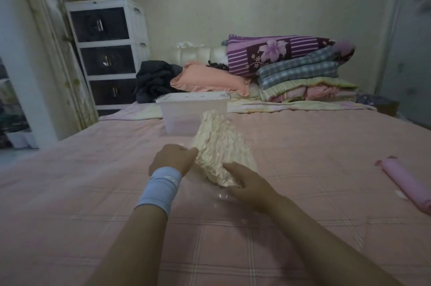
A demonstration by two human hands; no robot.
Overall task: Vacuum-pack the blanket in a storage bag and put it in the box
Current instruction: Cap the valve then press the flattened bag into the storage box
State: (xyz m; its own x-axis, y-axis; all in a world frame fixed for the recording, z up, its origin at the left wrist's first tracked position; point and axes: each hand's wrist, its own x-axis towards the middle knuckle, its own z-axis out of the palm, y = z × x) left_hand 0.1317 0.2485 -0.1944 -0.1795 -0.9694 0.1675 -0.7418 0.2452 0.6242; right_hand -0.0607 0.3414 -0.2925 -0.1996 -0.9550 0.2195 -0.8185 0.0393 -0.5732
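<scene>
Writing: the light-blue wristband (161, 189) bears a white mark, too blurred to read.
Vacuum-packed blanket (219, 145): cream and wrinkled, raised at centre, its far tip overlapping the clear plastic box (184, 113) at 12 o'clock.
Left hand (173, 159): grasps the pack's left edge.
Right hand (247, 180): clasps its near end.
Around: pink bedspread (93, 180) beneath; folded quilts (298, 68) at 1 o'clock; pink roll (405, 185) at 3 o'clock; drawer unit (105, 52) at 10 o'clock.

head view looks forward and down over the bed (93, 192).

Pink bed (93, 180), faint plaid lines. Cream blanket (219, 145). Translucent white box (182, 113). Pale blue wristband (161, 189). Purple quilt (275, 52), floral and striped.
</scene>
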